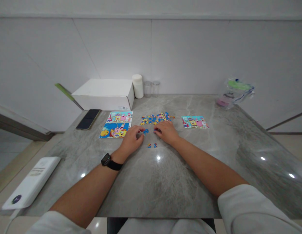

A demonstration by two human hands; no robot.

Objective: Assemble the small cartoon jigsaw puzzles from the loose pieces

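Observation:
My left hand (133,138) is closed in a pinch, with blue jigsaw puzzle pieces (146,131) at its fingertips. Opposite it, my right hand (167,131) is curled with thumb and fingers together; whatever they hold is too small to make out. Just beyond both hands lies a loose pile of colourful puzzle pieces (157,118). Closer to me, a yellow and blue piece (149,145) rests beside a red and blue piece (155,145) on the grey table.
Cartoon picture sheets (115,130) lie left of the pile, and a smaller picture card (195,122) right of it. A phone (88,119), white box (104,94), white bottle (138,86), glasses (151,89), plastic bag (235,92) and white device (31,182) stand around the edges.

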